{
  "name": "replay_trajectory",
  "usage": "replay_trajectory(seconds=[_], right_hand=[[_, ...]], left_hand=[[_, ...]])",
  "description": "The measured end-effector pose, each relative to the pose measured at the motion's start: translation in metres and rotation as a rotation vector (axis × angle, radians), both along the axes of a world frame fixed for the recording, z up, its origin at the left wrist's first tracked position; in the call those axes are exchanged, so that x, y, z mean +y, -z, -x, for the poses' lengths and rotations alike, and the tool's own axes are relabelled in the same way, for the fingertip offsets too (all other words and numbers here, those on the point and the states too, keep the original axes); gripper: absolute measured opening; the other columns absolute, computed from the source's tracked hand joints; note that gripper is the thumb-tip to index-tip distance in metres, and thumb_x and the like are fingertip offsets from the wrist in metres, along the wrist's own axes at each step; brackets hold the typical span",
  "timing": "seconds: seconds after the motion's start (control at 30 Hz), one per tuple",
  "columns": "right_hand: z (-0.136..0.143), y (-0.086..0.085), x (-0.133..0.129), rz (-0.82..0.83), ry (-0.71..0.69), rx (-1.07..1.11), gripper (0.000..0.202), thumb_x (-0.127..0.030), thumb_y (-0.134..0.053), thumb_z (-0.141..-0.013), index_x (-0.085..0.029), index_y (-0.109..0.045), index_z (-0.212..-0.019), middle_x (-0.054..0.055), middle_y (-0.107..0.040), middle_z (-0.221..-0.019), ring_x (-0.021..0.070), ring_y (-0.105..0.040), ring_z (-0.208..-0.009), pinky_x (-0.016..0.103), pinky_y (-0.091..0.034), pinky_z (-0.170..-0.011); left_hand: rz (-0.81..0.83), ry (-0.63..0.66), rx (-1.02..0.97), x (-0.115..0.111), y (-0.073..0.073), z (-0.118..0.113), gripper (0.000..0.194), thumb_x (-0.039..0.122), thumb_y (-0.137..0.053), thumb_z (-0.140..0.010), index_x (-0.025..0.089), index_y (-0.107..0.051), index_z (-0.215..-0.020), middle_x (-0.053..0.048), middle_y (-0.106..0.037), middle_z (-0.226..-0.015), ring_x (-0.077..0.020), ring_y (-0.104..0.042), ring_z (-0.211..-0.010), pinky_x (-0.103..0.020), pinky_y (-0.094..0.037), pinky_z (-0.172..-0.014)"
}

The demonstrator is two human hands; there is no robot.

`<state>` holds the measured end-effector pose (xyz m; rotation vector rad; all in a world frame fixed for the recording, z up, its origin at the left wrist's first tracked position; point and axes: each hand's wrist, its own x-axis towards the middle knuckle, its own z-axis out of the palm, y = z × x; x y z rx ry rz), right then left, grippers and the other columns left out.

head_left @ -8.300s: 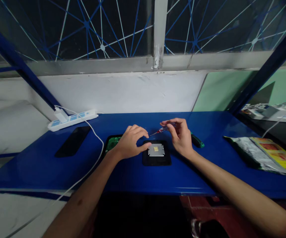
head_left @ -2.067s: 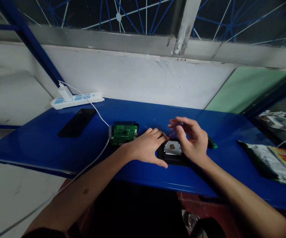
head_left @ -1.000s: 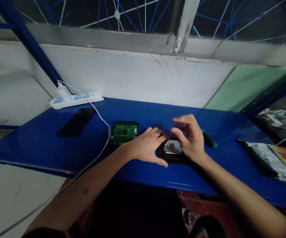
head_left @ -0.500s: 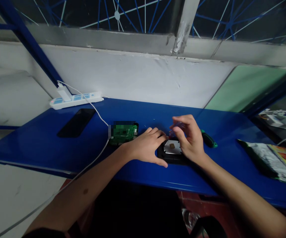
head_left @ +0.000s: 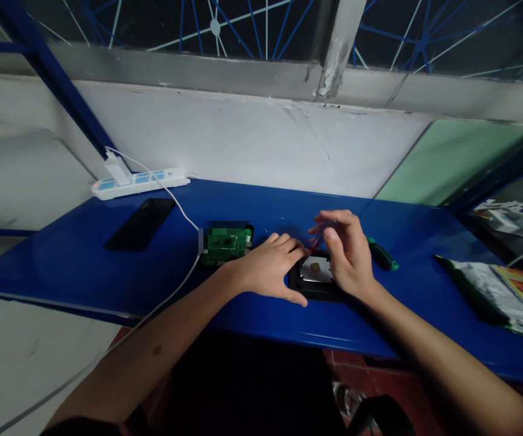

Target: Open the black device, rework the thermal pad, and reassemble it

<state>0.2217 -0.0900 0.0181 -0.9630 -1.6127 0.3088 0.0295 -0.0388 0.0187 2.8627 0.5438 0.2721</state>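
Blue shelving under a barred window carries the work: a small black case [head_left: 315, 283] with a silver plate and a tan square, near the front edge. Keep the left hand [head_left: 268, 267] pressed flat against its left side, and the driver upright over the corner. The right hand [head_left: 350, 251] pinches what looks like a small red screwdriver [head_left: 316, 240], its tip blurred. A green circuit board [head_left: 226, 241] lies just left.

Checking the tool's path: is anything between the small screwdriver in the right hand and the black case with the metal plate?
Nothing visible. The right hand holds the screwdriver just above the case, near its far left corner. The left hand rests against the case's left edge, beside the tip, not under it.
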Motion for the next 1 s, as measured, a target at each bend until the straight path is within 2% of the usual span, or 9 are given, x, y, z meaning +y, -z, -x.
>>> replay_trajectory(seconds=[0.2, 0.4, 0.5, 0.6, 0.67, 0.73, 0.87, 1.0], right_hand=[[-0.0038, 0.0022, 0.0020, -0.025, 0.029, -0.060, 0.028, -0.027, -0.062, -0.096, -0.031, -0.060, -0.124, 0.005, -0.056, -0.110, 0.0188, -0.064, -0.090, 0.037, -0.059, -0.068], [-0.0046, 0.0023, 0.0040, -0.079, 0.019, -0.053, 0.031, -0.024, -0.073, -0.089, -0.031, -0.064, -0.118, 0.002, -0.057, -0.100, 0.0158, -0.063, -0.082, 0.034, -0.060, -0.066], [-0.0017, 0.0005, 0.0006, -0.058, 0.029, -0.039, 0.030, -0.022, -0.067, -0.093, -0.030, -0.062, -0.122, 0.002, -0.062, -0.100, 0.0149, -0.067, -0.080, 0.033, -0.060, -0.068], [0.0007, 0.0001, -0.0030, 0.020, -0.013, 0.017, 0.033, -0.023, -0.053, -0.101, -0.030, -0.054, -0.133, 0.005, -0.069, -0.111, 0.0171, -0.073, -0.088, 0.036, -0.062, -0.072], [0.0005, 0.0009, -0.0033, 0.036, -0.050, 0.032, 0.032, -0.024, -0.046, -0.104, -0.030, -0.053, -0.134, 0.006, -0.068, -0.117, 0.0185, -0.073, -0.093, 0.038, -0.062, -0.072], [-0.0012, 0.0017, -0.0018, 0.009, -0.048, 0.014, 0.029, -0.025, -0.049, -0.103, -0.030, -0.056, -0.130, 0.006, -0.065, -0.116, 0.0187, -0.072, -0.092, 0.037, -0.062, -0.070], [-0.0042, 0.0013, 0.0011, -0.083, 0.049, -0.061, 0.027, -0.025, -0.068, -0.093, -0.030, -0.064, -0.119, 0.003, -0.060, -0.103, 0.0174, -0.067, -0.083, 0.036, -0.061, -0.066], [-0.0017, -0.0011, -0.0021, -0.066, 0.069, -0.046, 0.031, -0.020, -0.059, -0.098, -0.030, -0.060, -0.127, 0.004, -0.067, -0.105, 0.0169, -0.071, -0.085, 0.035, -0.061, -0.070]], left_hand=[[0.002, -0.003, 0.002, -0.0006, 0.0000, 0.0000, 0.094, 0.075, -0.074, -0.073, 0.013, -0.052, -0.139, -0.016, -0.059, -0.134, -0.0344, -0.050, -0.122, -0.043, -0.036, -0.104], [0.008, 0.000, 0.002, -0.0006, -0.0004, -0.0004, 0.093, 0.075, -0.075, -0.073, 0.013, -0.051, -0.139, -0.015, -0.060, -0.131, -0.0339, -0.052, -0.119, -0.043, -0.036, -0.103], [-0.008, 0.001, -0.001, -0.0001, 0.0009, -0.0001, 0.094, 0.075, -0.074, -0.073, 0.013, -0.051, -0.140, -0.015, -0.059, -0.132, -0.0341, -0.051, -0.120, -0.044, -0.036, -0.103], [-0.018, -0.001, -0.013, 0.0002, 0.0017, 0.0005, 0.092, 0.076, -0.073, -0.073, 0.014, -0.052, -0.138, -0.015, -0.059, -0.132, -0.0337, -0.052, -0.119, -0.043, -0.036, -0.103], [-0.009, 0.003, -0.018, 0.0003, 0.0016, 0.0006, 0.090, 0.076, -0.073, -0.073, 0.015, -0.054, -0.136, -0.014, -0.059, -0.132, -0.0332, -0.052, -0.118, -0.043, -0.036, -0.103], [-0.001, 0.004, -0.016, 0.0002, 0.0012, 0.0003, 0.090, 0.075, -0.074, -0.073, 0.015, -0.054, -0.136, -0.015, -0.060, -0.131, -0.0336, -0.052, -0.119, -0.043, -0.036, -0.103], [0.005, 0.000, 0.001, 0.0002, 0.0004, -0.0002, 0.095, 0.075, -0.074, -0.073, 0.014, -0.050, -0.141, -0.016, -0.059, -0.133, -0.0347, -0.051, -0.120, -0.044, -0.035, -0.103], [0.008, 0.000, 0.011, 0.0004, -0.0001, 0.0001, 0.094, 0.076, -0.073, -0.073, 0.014, -0.051, -0.141, -0.015, -0.058, -0.133, -0.0343, -0.050, -0.121, -0.044, -0.035, -0.103]])
